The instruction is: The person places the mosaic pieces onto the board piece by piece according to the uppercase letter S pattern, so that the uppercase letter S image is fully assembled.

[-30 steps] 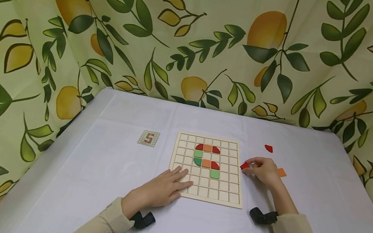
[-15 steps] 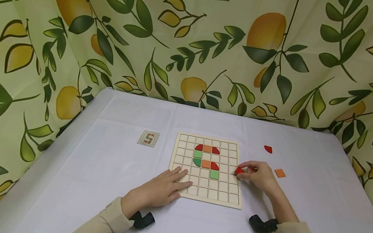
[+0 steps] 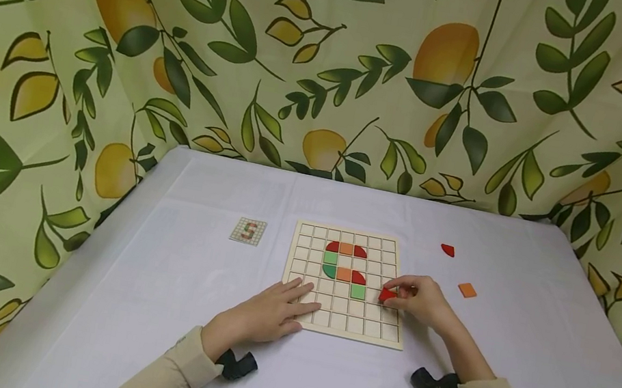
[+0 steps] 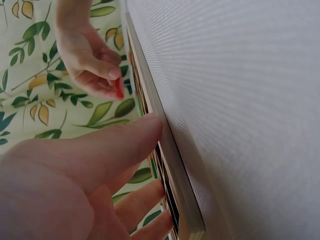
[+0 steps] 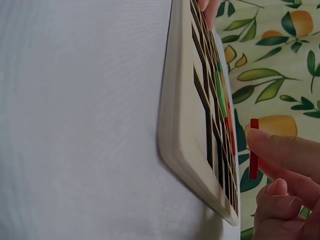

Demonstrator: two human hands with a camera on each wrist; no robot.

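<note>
A wooden grid board [image 3: 320,320] lies on the table with red, orange and green tiles set in its squares, forming a curved figure. My left hand [image 3: 268,311] rests spread on the board's lower left corner, fingers fairly straight; in the left wrist view its thumb touches the board's edge. Between thumb and fingers my right hand [image 3: 423,302] pinches a red tile [image 3: 387,295], held over the right side of the board. The right wrist view shows that tile edge-on, apart from the board. A light green tile [image 3: 357,292] sits to its left.
A small pattern card [image 3: 248,231] lies left of the board. To the right on the white tablecloth [image 3: 522,273] are a loose red quarter-round tile [image 3: 447,250] and an orange square tile [image 3: 467,290]. A leaf-patterned curtain [image 3: 332,73] surrounds the table.
My right hand has moved left and slightly nearer with the red tile, from beside the board to over its right columns. The orange tile has come fully into view. My left hand stays put.
</note>
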